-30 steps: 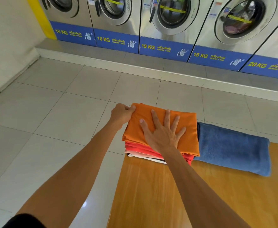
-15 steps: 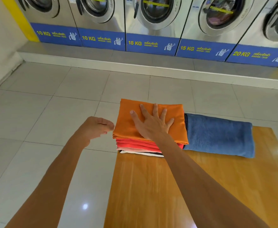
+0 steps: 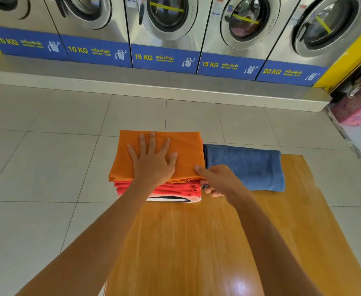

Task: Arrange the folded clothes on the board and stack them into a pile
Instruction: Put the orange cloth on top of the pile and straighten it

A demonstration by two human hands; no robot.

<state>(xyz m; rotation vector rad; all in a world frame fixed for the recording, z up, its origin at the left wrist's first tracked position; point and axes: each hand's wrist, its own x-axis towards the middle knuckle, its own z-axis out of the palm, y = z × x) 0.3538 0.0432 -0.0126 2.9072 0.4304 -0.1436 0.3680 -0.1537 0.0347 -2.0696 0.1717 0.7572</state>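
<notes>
A pile of folded clothes stands at the far left corner of the wooden board (image 3: 196, 242): an orange cloth (image 3: 184, 148) on top, red garments (image 3: 175, 189) under it and a white-and-black piece (image 3: 175, 198) at the bottom. My left hand (image 3: 151, 163) lies flat on the orange cloth with fingers spread. At the pile's right edge, my right hand (image 3: 216, 180) grips it, thumb on the orange cloth and fingers curled at the side. A folded blue towel (image 3: 248, 165) lies on the board just right of the pile.
Beyond the board's far edge are grey floor tiles (image 3: 47, 157), a raised ledge (image 3: 154, 88) and a row of steel washing machines (image 3: 166, 20). A pink laundry basket (image 3: 354, 110) with clothes sits on the floor at the far right.
My right hand left the top of the orange cloth and went to the pile's right edge. My left hand came in from the left and now lies flat on top.
</notes>
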